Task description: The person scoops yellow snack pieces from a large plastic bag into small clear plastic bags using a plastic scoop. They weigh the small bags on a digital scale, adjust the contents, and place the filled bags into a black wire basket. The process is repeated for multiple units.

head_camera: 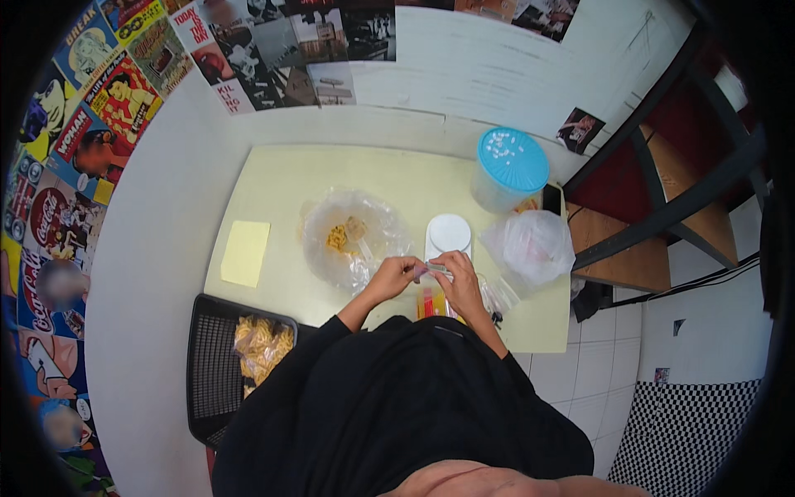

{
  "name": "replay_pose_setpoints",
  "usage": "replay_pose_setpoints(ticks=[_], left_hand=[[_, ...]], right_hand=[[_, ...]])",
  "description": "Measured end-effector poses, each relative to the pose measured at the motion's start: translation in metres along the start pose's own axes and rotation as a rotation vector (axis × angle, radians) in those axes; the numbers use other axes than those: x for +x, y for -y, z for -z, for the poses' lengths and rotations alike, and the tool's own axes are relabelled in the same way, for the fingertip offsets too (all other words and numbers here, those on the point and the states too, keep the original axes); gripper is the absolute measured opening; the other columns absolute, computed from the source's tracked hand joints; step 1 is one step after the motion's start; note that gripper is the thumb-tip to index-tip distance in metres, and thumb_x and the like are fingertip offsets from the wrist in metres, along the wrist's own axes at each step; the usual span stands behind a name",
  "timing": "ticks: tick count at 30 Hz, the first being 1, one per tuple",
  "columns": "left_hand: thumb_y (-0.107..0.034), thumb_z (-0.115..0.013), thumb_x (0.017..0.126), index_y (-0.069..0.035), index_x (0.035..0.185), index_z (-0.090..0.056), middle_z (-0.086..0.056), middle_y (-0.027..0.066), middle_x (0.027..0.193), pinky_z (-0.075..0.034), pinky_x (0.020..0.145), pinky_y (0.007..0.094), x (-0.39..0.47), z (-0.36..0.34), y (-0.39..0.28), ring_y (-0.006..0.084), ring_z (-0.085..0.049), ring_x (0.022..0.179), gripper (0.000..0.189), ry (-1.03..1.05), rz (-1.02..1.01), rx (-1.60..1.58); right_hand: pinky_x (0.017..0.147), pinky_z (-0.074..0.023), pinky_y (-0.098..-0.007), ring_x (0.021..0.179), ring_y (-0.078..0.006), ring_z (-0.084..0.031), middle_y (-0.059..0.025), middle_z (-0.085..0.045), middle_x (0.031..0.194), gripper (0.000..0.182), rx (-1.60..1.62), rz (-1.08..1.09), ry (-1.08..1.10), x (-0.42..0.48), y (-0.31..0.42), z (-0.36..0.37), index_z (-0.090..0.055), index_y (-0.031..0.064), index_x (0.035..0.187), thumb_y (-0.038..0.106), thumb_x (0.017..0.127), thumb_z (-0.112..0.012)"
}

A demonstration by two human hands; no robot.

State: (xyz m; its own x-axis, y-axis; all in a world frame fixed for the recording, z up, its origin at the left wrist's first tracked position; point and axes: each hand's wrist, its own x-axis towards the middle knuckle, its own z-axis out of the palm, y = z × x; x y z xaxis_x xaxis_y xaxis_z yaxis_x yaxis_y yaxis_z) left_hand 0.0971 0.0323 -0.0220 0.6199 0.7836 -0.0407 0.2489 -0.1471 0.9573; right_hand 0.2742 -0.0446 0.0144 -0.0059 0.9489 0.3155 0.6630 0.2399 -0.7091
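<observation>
My left hand and my right hand meet over the table's near side, pinching a small see-through plastic piece with a purplish part at the left fingertips. It looks like a small bag, but fingers hide much of it. Just beyond my right hand is a white kitchen scale with a round platform. To the left, a wide bowl lined with see-through plastic holds yellowish food pieces and a scoop. A red and yellow packet lies partly under my right hand.
A tub with a blue lid stands at the back right, behind a white plastic bag. Flat plastic bags lie near my right wrist. Yellow paper lies at left. A black basket holds bagged snacks.
</observation>
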Motion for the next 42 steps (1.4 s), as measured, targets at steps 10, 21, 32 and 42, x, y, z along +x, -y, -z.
replay_pose_setpoints(ticks=[10, 21, 32, 42], left_hand=[[-0.013, -0.058, 0.090, 0.003, 0.094, -0.067, -0.069, 0.0061, 0.081, -0.049, 0.073, 0.0260, 0.001, 0.003, 0.005, 0.0108, -0.063, 0.076, 0.018, 0.042, 0.144, -0.040], [-0.016, -0.070, 0.082, -0.001, 0.098, -0.067, -0.064, 0.0120, 0.091, -0.049, 0.080, 0.0336, 0.004, -0.006, 0.007, 0.0230, -0.063, 0.092, 0.023, -0.386, -0.237, 0.275], [-0.020, -0.065, 0.087, -0.002, 0.097, -0.071, -0.068, 0.0152, 0.095, -0.050, 0.078, 0.0342, -0.008, -0.012, -0.013, 0.0243, -0.065, 0.087, 0.022, -0.113, 0.035, 0.112], [-0.023, -0.065, 0.088, 0.000, 0.097, -0.070, -0.070, 0.0170, 0.092, -0.051, 0.076, 0.0340, -0.021, -0.015, 0.003, 0.0252, -0.068, 0.085, 0.026, -0.155, 0.049, 0.010]], right_hand=[[0.080, -0.0445, -0.0391, 0.092, -0.0317, -0.057, -0.0135, -0.061, 0.091, 0.015, 0.040, -0.126, 0.021, -0.006, -0.014, -0.007, -0.064, 0.0016, 0.095, 0.009, 0.082, -0.064], [0.067, -0.0487, -0.0334, 0.069, -0.0233, -0.061, -0.0138, -0.063, 0.081, 0.010, 0.057, -0.354, -0.162, -0.004, -0.040, -0.011, -0.062, -0.0020, 0.088, 0.007, 0.084, -0.063], [0.066, -0.0478, -0.0315, 0.069, -0.0197, -0.060, -0.0109, -0.062, 0.080, 0.011, 0.191, -0.314, -0.126, -0.006, -0.021, -0.022, -0.062, -0.0020, 0.088, 0.008, 0.084, -0.065], [0.065, -0.0462, -0.0335, 0.069, -0.0225, -0.058, -0.0129, -0.060, 0.080, 0.010, 0.225, -0.280, 0.015, -0.011, -0.012, -0.032, -0.061, -0.0027, 0.085, 0.006, 0.081, -0.065]])
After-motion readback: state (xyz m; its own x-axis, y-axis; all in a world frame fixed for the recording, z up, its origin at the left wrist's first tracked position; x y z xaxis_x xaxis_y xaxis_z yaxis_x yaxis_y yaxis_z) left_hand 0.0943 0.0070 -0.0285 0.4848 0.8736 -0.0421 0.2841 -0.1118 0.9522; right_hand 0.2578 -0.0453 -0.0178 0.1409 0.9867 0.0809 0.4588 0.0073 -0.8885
